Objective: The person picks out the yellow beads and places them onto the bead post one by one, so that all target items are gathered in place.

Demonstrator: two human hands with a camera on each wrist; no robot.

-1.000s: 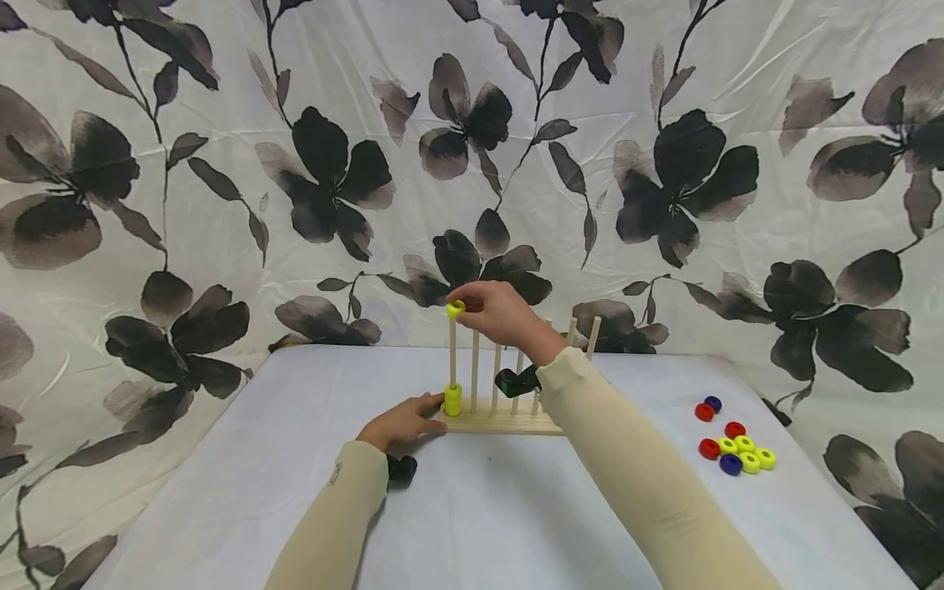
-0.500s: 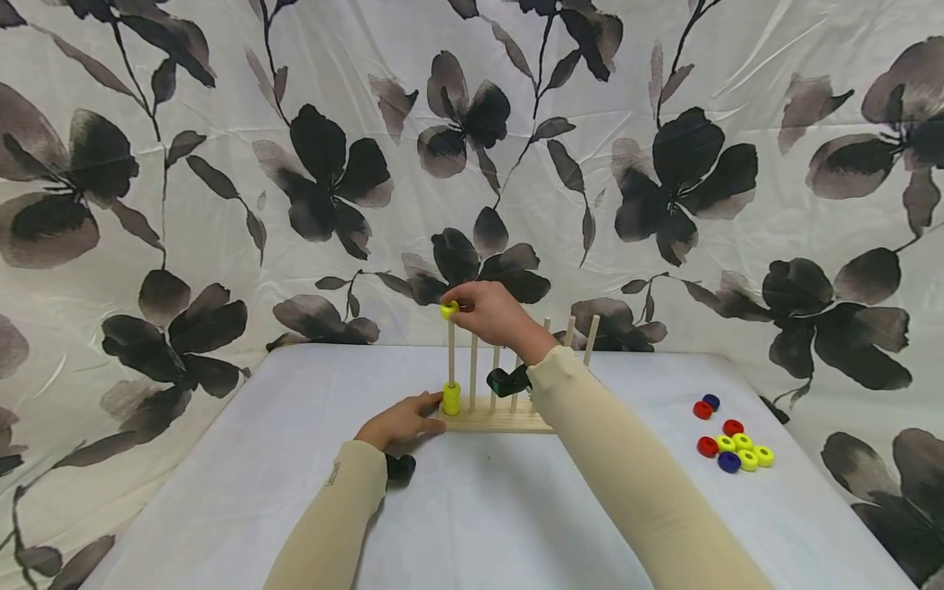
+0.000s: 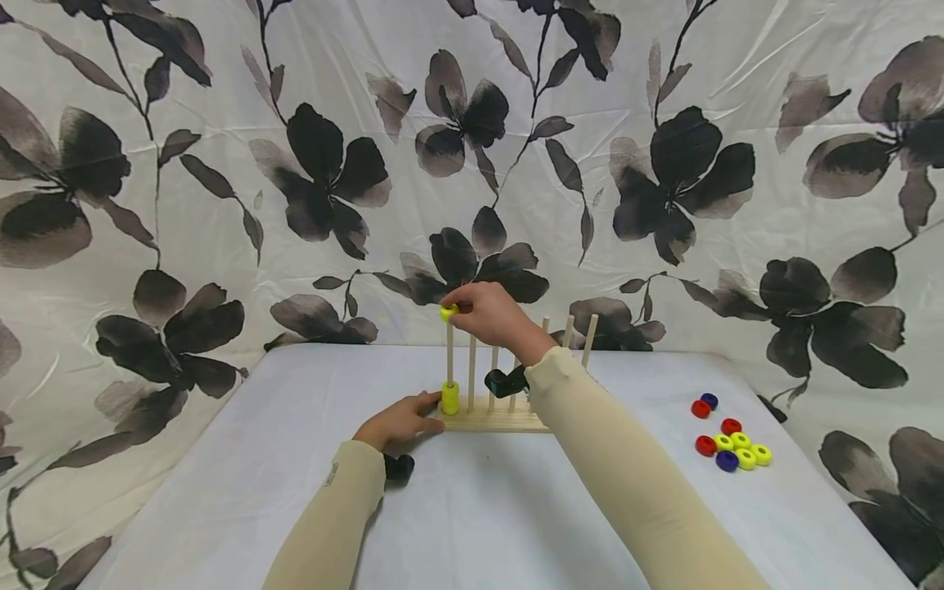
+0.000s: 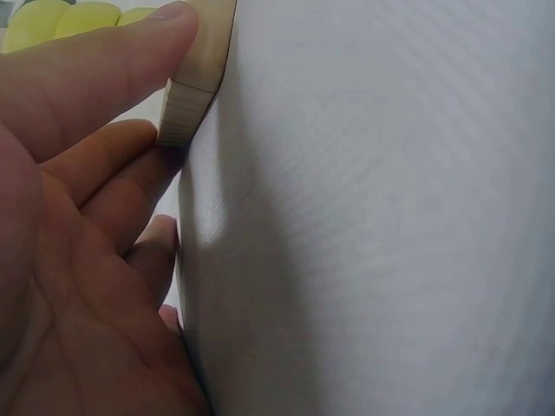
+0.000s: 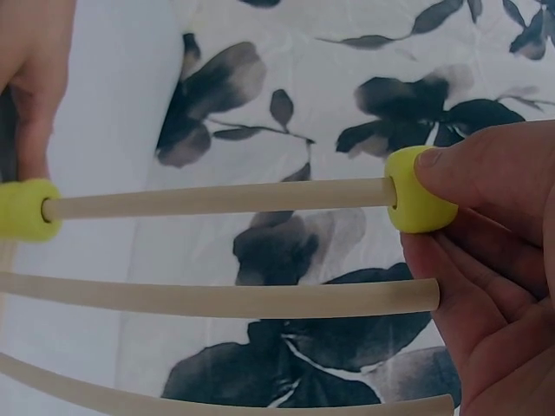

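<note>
A wooden peg rack (image 3: 492,419) stands on the table, a short stack of yellow beads (image 3: 450,399) at the foot of its leftmost peg (image 3: 450,352). My right hand (image 3: 490,314) pinches another yellow bead (image 5: 423,189) between thumb and fingers. In the right wrist view, that peg's tip sits in the bead's hole. My left hand (image 3: 398,422) holds the rack's left end; in the left wrist view the thumb (image 4: 113,65) lies along the wooden base (image 4: 195,95) and fingertips touch its end. Part of the rack's right side is hidden behind my right arm.
Loose beads lie on the table's right side: several yellow beads (image 3: 746,460), red beads (image 3: 705,446) and blue beads (image 3: 727,461). White cloth (image 3: 221,475) covers the table. A floral curtain (image 3: 575,205) hangs behind it.
My right hand has shifted slightly left, and its yellow bead has gone from tilted to level over the leftmost peg's tip. My left hand stays at the rack's end.
</note>
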